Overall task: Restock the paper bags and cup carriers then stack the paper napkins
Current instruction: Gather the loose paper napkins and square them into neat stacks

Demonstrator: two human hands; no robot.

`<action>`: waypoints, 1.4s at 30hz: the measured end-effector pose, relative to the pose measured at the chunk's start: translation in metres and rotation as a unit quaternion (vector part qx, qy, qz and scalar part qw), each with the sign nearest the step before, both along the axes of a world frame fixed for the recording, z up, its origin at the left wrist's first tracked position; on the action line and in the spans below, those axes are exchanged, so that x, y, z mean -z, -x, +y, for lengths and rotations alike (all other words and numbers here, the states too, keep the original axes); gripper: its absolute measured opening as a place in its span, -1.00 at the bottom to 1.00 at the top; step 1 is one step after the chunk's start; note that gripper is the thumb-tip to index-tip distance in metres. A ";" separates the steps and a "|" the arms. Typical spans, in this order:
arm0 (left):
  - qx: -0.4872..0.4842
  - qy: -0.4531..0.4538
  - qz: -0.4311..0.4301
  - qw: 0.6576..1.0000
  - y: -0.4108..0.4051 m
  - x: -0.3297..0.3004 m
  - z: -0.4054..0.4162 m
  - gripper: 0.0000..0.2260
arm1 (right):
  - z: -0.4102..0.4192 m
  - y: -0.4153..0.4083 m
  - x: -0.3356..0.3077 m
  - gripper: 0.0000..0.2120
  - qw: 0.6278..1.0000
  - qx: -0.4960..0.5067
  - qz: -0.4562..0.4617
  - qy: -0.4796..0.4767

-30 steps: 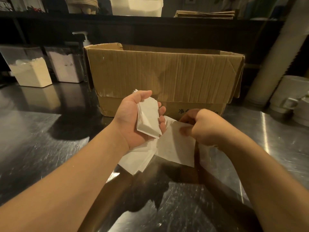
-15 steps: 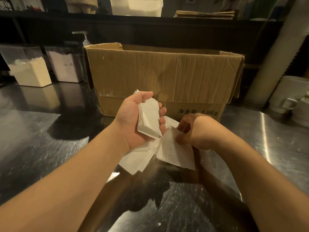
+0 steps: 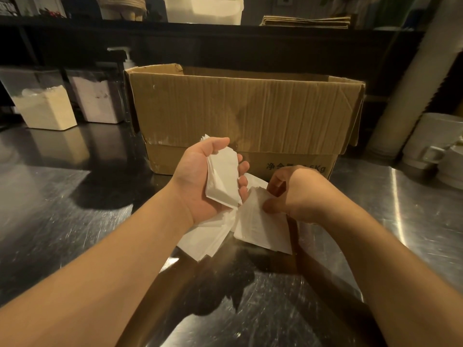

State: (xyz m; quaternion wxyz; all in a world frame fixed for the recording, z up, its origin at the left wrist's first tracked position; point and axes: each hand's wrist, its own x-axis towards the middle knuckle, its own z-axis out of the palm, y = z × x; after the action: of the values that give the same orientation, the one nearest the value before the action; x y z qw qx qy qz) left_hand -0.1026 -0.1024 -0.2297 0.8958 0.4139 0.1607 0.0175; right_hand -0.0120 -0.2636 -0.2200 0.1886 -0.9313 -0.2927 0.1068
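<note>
A small stack of white paper napkins (image 3: 221,180) sits in my left hand (image 3: 200,176), palm up, thumb over its far end and fingers curled up round its right edge — that grip is closed on the stack, held above the bench (image 3: 62,209). Just to its right, my right hand (image 3: 298,194) pinches a single napkin (image 3: 263,226) between thumb and fingers, so that grip is closed too; the sheet hangs down and toward me. Under my left wrist more loose napkins (image 3: 208,237) lie fanned on the shiny metal. Right behind both hands stands an open cardboard box (image 3: 245,113), its near flap folded down. Further left, against the dark back wall, are two clear containers (image 3: 47,106) of pale powder and a pump bottle (image 3: 127,60). White mugs (image 3: 436,149) stand at the far right edge.
</note>
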 end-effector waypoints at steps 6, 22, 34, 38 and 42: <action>-0.003 0.000 -0.003 1.000 0.000 0.000 0.001 -0.71 | -0.003 -0.005 0.000 -0.85 0.998 -0.014 0.006 -0.056; 0.146 -0.098 -0.063 0.983 0.002 0.003 -0.006 -0.61 | -0.017 0.006 -0.008 -0.69 0.876 -0.138 0.214 -0.410; 0.153 -0.049 -0.044 0.986 0.004 0.007 -0.009 -0.43 | -0.005 0.010 0.000 -0.70 0.898 -0.047 0.105 -0.426; 0.133 -0.056 -0.048 0.988 0.005 0.004 -0.011 -0.43 | -0.005 0.011 0.003 -0.43 0.910 -0.103 0.084 -0.392; 0.127 -0.037 -0.045 0.990 0.007 0.001 -0.010 -0.50 | -0.009 0.008 0.006 -0.03 0.923 -0.199 0.076 -0.321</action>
State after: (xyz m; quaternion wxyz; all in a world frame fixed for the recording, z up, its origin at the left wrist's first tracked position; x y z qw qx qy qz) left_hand -0.1093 -0.1128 -0.2302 0.8813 0.4625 0.0654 -0.0722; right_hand -0.0202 -0.2723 -0.2256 0.4741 -0.7322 -0.4756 0.1133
